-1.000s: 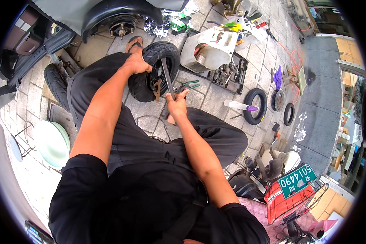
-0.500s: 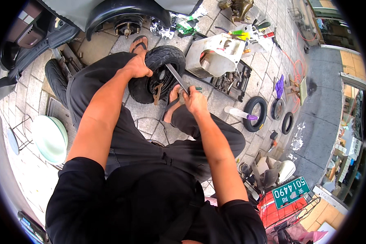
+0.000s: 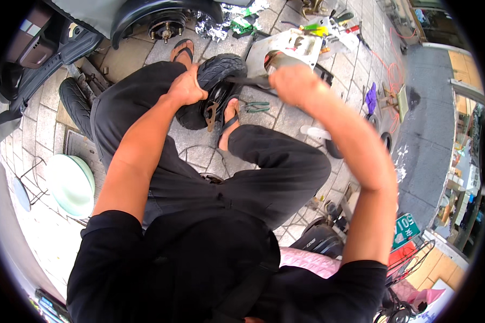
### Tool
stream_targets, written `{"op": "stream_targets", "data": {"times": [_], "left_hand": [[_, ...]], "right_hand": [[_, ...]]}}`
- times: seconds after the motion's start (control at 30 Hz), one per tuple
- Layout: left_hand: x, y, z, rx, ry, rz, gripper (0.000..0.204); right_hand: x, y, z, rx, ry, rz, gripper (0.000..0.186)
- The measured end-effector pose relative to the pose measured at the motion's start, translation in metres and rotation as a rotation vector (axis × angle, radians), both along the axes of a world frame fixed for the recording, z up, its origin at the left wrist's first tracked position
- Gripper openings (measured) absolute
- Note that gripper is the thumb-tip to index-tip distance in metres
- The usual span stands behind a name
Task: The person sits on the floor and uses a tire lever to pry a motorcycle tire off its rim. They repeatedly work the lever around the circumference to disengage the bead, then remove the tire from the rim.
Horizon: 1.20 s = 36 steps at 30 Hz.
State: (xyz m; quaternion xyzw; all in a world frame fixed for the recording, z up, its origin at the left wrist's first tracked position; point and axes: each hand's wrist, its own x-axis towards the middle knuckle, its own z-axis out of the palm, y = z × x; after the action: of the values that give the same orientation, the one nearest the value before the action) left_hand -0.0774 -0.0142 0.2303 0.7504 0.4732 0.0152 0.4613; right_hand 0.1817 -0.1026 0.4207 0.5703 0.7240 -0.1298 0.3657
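A small wheel [image 3: 194,116] with a black tyre [image 3: 222,67] stands tilted on the paving between my feet. My left hand [image 3: 189,87] is closed over the tyre's left side, thumb toward the rim. In my right hand [image 3: 299,85], blurred by motion, is a flat metal tyre lever [image 3: 248,82]. Its far end reaches in at the tyre's right edge, though the exact contact is hidden. A brownish flat metal piece [image 3: 212,116] sticks out from the lower part of the rim. Green-handled pliers [image 3: 256,106] lie on the paving right of my foot.
Ahead are a vehicle's wheel hub [image 3: 166,29] and a white cut-open container [image 3: 291,43] near scattered tools. A loose tyre [image 3: 74,105] and pale green basins [image 3: 70,185] are on the left. At right are a purple glove [image 3: 371,98] and an orange hose [image 3: 396,70].
My right hand has swung to the right and forward, bringing the lever from steeply slanted to nearly level. The wheel has tipped slightly, and the green pliers have come into fuller view.
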Motion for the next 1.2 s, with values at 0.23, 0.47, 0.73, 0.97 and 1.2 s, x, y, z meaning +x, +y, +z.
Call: {"op": "stream_targets", "data": {"times": [0.23,0.47,0.73,0.97,1.2], "left_hand": [[0.002,-0.024,0.005,0.086,0.115,0.026,0.096],[0.010,0.012,-0.007,-0.011,0.167,-0.163,0.122],[0.012,-0.015,0.029,0.021,0.227,-0.068,0.088],[0.006,-0.026,0.013,0.278,-0.009,-0.139,0.097],[-0.003,-0.020,-0.001,0.308,-0.037,-0.156,0.097]], "right_hand": [[-0.122,0.118,0.019,-0.022,-0.416,0.405,0.024],[-0.160,0.059,0.030,-0.156,-0.347,0.552,0.022],[-0.163,0.022,0.043,-0.025,-0.367,0.439,0.019],[-0.133,-0.014,0.047,0.050,-0.384,0.354,0.021],[-0.088,0.001,0.048,0.221,-0.193,0.296,0.012]]}}
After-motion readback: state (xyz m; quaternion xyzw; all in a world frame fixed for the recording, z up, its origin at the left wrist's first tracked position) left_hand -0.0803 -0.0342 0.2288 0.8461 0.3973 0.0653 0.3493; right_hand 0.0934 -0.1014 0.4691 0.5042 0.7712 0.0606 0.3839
